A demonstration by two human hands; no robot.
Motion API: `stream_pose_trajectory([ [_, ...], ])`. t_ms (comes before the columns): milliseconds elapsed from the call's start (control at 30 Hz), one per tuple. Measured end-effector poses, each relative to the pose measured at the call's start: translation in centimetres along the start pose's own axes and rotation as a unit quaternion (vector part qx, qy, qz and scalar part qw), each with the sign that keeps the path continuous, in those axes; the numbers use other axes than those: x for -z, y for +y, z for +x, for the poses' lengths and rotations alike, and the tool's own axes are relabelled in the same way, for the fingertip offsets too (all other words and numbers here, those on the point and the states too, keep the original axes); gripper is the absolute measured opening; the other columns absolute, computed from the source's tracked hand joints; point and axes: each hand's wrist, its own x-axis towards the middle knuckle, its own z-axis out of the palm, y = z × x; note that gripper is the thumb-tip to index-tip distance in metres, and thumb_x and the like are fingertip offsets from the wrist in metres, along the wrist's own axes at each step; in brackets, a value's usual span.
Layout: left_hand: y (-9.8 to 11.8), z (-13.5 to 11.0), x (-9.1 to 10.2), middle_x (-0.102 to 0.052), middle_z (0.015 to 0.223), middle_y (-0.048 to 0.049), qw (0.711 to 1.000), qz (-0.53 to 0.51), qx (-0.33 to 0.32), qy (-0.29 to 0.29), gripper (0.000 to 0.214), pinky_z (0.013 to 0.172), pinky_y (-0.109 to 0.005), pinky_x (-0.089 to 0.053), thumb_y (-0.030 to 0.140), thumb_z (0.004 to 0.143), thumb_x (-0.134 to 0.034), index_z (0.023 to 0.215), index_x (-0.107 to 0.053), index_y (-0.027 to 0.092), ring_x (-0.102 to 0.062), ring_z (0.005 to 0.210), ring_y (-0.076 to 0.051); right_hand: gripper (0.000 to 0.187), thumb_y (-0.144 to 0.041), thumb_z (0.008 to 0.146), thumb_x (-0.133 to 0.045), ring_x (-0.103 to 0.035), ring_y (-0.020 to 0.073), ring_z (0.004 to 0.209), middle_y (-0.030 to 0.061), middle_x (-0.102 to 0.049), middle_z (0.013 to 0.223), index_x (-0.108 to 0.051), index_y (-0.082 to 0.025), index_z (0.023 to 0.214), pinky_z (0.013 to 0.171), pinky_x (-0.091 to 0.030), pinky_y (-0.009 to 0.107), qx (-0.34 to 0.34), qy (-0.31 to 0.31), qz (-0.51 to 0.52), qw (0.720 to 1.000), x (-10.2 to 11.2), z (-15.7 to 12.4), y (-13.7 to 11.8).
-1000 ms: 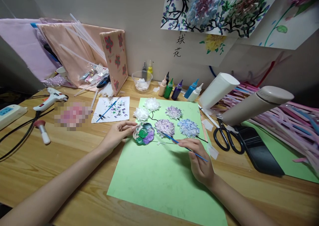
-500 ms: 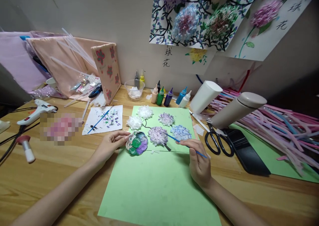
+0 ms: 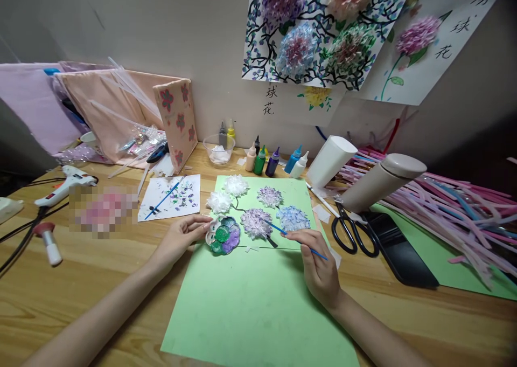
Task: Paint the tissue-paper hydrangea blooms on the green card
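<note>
Between thumb and fingers, my left hand (image 3: pixel 189 233) grips the edge of a flower-shaped paint palette (image 3: pixel 223 236) smeared with green, purple and white paint. A thin blue paintbrush (image 3: pixel 299 240) is pinched in my right hand (image 3: pixel 319 264). Its tip is at the right side of a light purple paper flower (image 3: pixel 256 223). Around it on the green paper (image 3: pixel 258 307) are a blue flower (image 3: pixel 293 218), a smaller purple flower (image 3: pixel 270 196) and two white flowers (image 3: pixel 236 185). A dark painted stem shows below the middle flower.
Behind the paper stand several paint bottles (image 3: pixel 272 162) and a clear bowl (image 3: pixel 218 150). At right are scissors (image 3: pixel 351 229), a black phone (image 3: pixel 399 251), a tilted flask (image 3: pixel 383 181) and pink strips. A paint-dabbed sheet with another brush (image 3: pixel 165 197) and a glue gun (image 3: pixel 67 185) lie left.
The brush tip and my right hand have shifted slightly left, toward the middle purple flower. My left hand still holds the palette, and the camera view has tilted a little.
</note>
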Motion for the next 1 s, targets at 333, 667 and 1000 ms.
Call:
stream_pose_trajectory([
  [333, -0.4, -0.1, 0.0, -0.074, 0.095, -0.0083, 0.999, -0.038, 0.009, 0.008, 0.044, 0.073, -0.024, -0.051, 0.042, 0.067, -0.077, 0.101, -0.066, 0.016, -0.069, 0.085, -0.018, 0.027, -0.021, 0.093, -0.034, -0.055, 0.0222, 0.097, 0.0064, -0.066, 0.099, -0.055, -0.024, 0.109, 0.08, -0.046, 0.039, 0.107, -0.02, 0.005, 0.994, -0.3, -0.4, -1.4],
  [667, -1.1, -0.1, -0.1, -0.073, 0.09, -0.0079, 0.997, -0.068, 0.003, 0.034, 0.046, 0.048, -0.017, -0.04, 0.044, 0.067, -0.076, 0.101, -0.064, 0.016, -0.066, 0.072, -0.016, 0.025, -0.013, 0.089, -0.04, -0.056, 0.0198, 0.095, 0.0052, -0.067, 0.096, -0.054, -0.022, 0.107, 0.081, -0.044, 0.035, 0.146, -0.091, 0.029, 0.985, -4.2, 1.4, -2.8],
  [1000, -1.3, 0.1, -0.1, -0.071, 0.092, -0.0087, 0.997, -0.075, 0.007, 0.027, 0.048, 0.043, -0.014, -0.033, 0.043, 0.066, -0.077, 0.102, -0.065, 0.015, -0.062, 0.065, -0.013, 0.028, -0.011, 0.088, -0.042, -0.056, 0.0191, 0.102, 0.0047, -0.068, 0.103, -0.054, -0.022, 0.112, 0.084, -0.047, 0.034, 0.153, -0.15, 0.029, 0.976, -4.2, 1.5, -2.9],
])
